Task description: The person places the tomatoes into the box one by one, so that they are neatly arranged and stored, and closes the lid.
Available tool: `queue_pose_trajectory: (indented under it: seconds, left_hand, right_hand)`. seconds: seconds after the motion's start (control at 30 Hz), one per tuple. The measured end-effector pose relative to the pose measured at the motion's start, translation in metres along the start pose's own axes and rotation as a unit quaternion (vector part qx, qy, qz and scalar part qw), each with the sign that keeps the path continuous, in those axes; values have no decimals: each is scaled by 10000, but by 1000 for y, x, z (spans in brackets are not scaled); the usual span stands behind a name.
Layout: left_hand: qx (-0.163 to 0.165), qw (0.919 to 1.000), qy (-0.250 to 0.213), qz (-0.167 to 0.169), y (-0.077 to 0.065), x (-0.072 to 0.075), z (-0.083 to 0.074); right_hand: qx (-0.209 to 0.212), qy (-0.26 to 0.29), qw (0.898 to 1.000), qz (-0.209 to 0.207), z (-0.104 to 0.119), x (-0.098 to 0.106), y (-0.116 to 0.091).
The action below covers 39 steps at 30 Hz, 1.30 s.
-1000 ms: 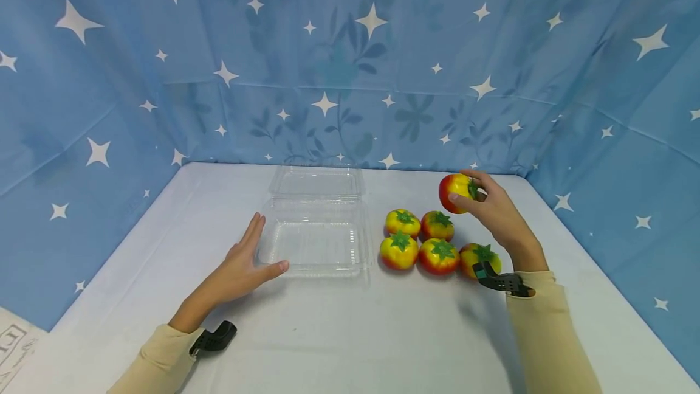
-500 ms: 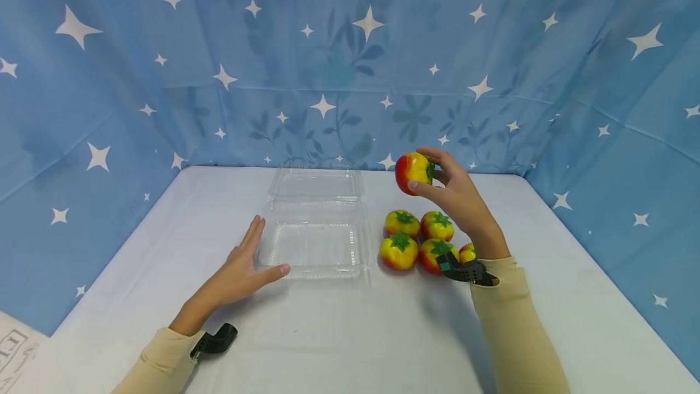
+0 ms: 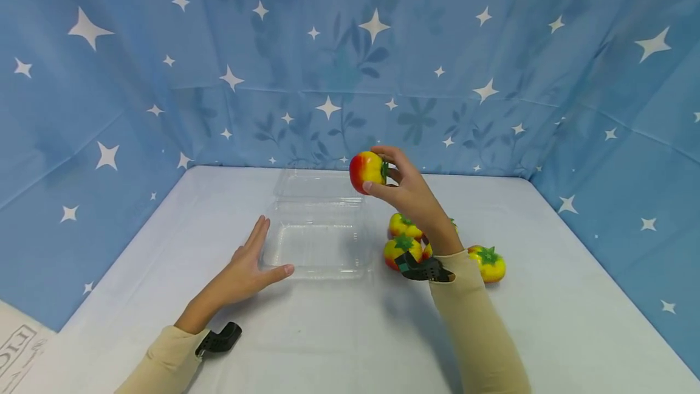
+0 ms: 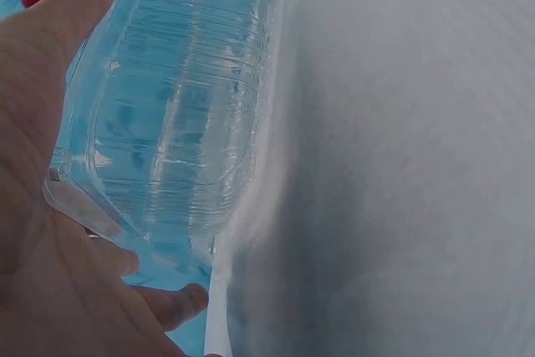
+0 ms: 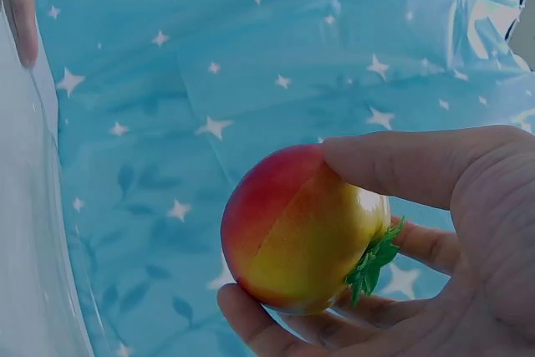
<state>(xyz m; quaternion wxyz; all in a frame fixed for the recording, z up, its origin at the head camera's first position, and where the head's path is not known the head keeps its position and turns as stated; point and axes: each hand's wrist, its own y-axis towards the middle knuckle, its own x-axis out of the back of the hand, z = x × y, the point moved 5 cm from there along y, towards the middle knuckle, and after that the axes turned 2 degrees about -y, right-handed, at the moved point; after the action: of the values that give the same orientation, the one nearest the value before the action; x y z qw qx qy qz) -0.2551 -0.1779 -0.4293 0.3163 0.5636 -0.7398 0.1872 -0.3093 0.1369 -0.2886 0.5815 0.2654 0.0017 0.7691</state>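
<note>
My right hand [image 3: 411,193] holds a red-and-yellow toy tomato [image 3: 364,170] in the air, thumb on one side and fingers on the other. Its green leafy top [image 5: 374,263] faces the palm in the right wrist view. Below and slightly left of it lies a clear plastic clamshell box [image 3: 322,273], lid [image 3: 314,184] folded back. My left hand [image 3: 244,269] lies at the box's left front corner with fingers extended and thumb spread along the front. The left wrist view shows the box's clear wall [image 4: 175,106] beside that hand.
Several more toy tomatoes [image 3: 403,250] sit right of the box, partly hidden by my right forearm. One toy tomato [image 3: 487,263] shows right of that forearm. A blue star-patterned curtain [image 3: 339,65] stands behind the white table [image 3: 328,339].
My right hand has carried the toy tomato leftward and up from above the right side of the group toward the box. The left hand has stayed at the box's corner.
</note>
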Motion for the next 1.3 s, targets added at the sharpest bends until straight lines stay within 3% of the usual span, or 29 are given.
queue_pose_trajectory:
  seconds: [0.23, 0.43, 0.8, 1.3]
  left_hand:
    - [-7, 10000, -2, -40, -1, -1, 0]
    - [47, 10000, -32, 4, -2, -3, 1]
    - [103, 9999, 20, 27, -1, 0, 0]
    - [70, 9999, -87, -5, 1, 0, 0]
  right_hand:
    - [268, 238, 9991, 212, 4, -34, 12]
    - [213, 306, 9991, 204, 1, -62, 19]
    - [170, -282, 9985, 435, -10, -101, 25]
    - [-141, -963, 9927, 707, -32, -138, 28]
